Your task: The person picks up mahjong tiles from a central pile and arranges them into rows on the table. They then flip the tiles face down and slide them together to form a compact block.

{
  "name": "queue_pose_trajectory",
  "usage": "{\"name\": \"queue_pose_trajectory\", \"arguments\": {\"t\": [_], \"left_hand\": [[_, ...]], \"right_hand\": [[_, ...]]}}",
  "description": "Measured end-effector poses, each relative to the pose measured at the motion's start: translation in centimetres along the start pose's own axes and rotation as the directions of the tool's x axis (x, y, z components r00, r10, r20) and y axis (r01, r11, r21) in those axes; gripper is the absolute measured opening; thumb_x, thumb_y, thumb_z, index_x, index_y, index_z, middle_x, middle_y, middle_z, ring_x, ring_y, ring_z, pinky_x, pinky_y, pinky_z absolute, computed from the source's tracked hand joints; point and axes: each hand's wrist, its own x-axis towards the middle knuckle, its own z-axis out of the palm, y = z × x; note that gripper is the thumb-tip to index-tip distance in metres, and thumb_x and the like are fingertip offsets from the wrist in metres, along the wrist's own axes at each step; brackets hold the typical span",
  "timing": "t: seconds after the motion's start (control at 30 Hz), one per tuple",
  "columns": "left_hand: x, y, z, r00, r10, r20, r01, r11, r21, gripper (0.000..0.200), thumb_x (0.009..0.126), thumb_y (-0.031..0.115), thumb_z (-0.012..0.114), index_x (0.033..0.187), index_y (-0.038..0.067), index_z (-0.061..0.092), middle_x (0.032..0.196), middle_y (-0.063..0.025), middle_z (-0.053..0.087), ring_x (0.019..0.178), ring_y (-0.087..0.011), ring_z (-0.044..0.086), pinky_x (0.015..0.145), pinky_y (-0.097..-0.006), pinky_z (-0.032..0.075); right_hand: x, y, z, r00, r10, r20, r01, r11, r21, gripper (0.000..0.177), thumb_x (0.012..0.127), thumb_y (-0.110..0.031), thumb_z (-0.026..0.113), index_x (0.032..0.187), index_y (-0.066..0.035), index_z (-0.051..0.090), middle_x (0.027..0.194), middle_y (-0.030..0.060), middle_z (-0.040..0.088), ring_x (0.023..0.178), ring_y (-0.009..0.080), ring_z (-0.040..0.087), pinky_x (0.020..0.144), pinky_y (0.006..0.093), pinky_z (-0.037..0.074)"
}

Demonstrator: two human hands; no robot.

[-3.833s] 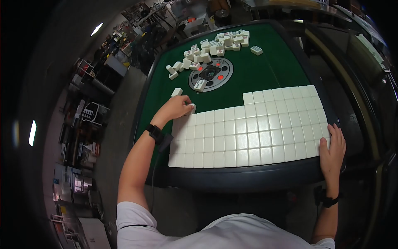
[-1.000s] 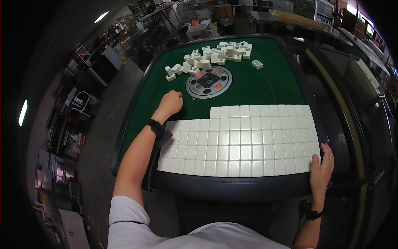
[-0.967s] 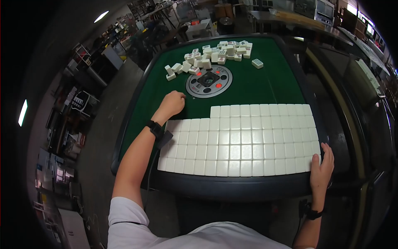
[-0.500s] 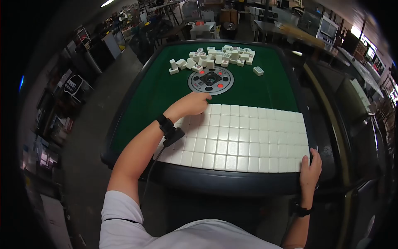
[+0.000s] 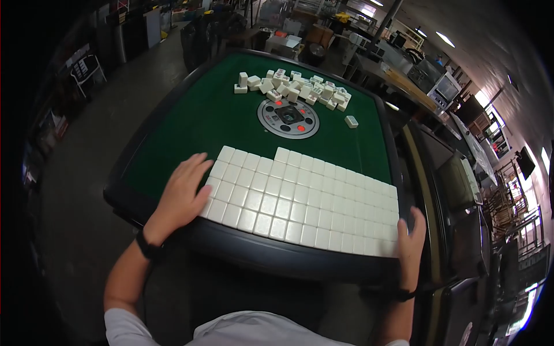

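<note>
A block of white mahjong tiles (image 5: 300,196) lies face down in tight rows along the near side of the green mahjong table (image 5: 190,115). Its far row is shorter, stopping partway along from the right. At the block's left end rests my left hand (image 5: 183,190), fingers outstretched, with the thumb along the end tiles. My right hand (image 5: 411,242) is at the opposite end, thumb and fingers apart beside the last column. Neither hand grasps a tile.
Beyond the round silver centre panel (image 5: 288,118) sits a loose heap of mahjong tiles (image 5: 294,86). One single tile (image 5: 351,121) lies right of the heap. A dark raised rim (image 5: 254,251) borders the table. Furniture and equipment crowd the room behind.
My left hand has moved from the block's far edge down and left to its left end, with its fingers now spread. My right hand stays at the right end. The view has tilted.
</note>
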Motion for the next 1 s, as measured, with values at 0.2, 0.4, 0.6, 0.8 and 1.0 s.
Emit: {"name": "queue_pose_trajectory", "arguments": {"t": [0.2,0.4,0.6,0.8,1.0], "left_hand": [[-7.0,-2.6,0.7,0.96,-0.248,-0.131,0.267,0.951,0.158,0.057,0.103,0.022,0.059,0.153,-0.005,0.054,0.163,-0.0266,0.051,0.158,-0.0455,0.039,0.132,-0.0582,0.026],[-6.0,-1.9,0.4,0.951,-0.28,-0.133,0.294,0.951,0.099,0.064,0.097,0.021,0.059,0.155,-0.007,0.052,0.163,-0.0277,0.05,0.158,-0.0472,0.039,0.132,-0.0593,0.026],[-5.6,-2.0,-0.5,0.939,-0.342,-0.023,0.343,0.938,0.053,0.067,0.101,0.031,0.052,0.153,-0.011,0.051,0.162,-0.0311,0.05,0.156,-0.0521,0.039,0.131,-0.0626,0.024],[-4.7,-2.5,-1.1,0.91,-0.407,0.083,0.406,0.914,0.021,0.073,0.111,0.048,0.039,0.153,-0.011,0.05,0.163,-0.0339,0.048,0.156,-0.0551,0.037,0.13,-0.0656,0.022],[-4.0,-2.5,-0.6,0.945,-0.319,0.077,0.315,0.947,0.065,0.073,0.115,0.05,0.037,0.156,-0.009,0.051,0.164,-0.0319,0.049,0.155,-0.0542,0.04,0.128,-0.0635,0.026]], "right_hand": [[15.3,-8.7,7.8,0.933,-0.287,0.216,0.268,0.957,0.116,0.056,0.098,-0.026,0.075,0.145,0.002,0.062,0.144,0.0232,0.068,0.136,0.0385,0.064,0.117,0.0439,0.048],[31.5,-10.3,22.6,0.875,-0.318,0.364,0.344,0.939,-0.007,0.06,0.102,-0.037,0.069,0.144,0.005,0.062,0.143,0.0294,0.067,0.136,0.0442,0.063,0.116,0.0464,0.049],[43.3,-6.8,34.3,0.94,-0.136,0.314,0.164,0.985,-0.062,0.067,0.107,-0.048,0.056,0.148,0.004,0.06,0.147,0.0327,0.064,0.141,0.0466,0.058,0.12,0.0491,0.045],[52.4,1.8,46.5,0.897,-0.224,0.381,0.273,0.959,-0.079,0.061,0.113,-0.042,0.038,0.151,0.002,0.058,0.158,0.0299,0.054,0.153,0.0433,0.046,0.128,0.05,0.034],[48.8,-1.8,43.5,0.796,-0.185,0.576,0.063,0.972,0.225,0.051,0.116,-0.03,0.032,0.146,0.005,0.055,0.155,0.0271,0.053,0.145,0.0396,0.05,0.121,0.0421,0.04]]}}
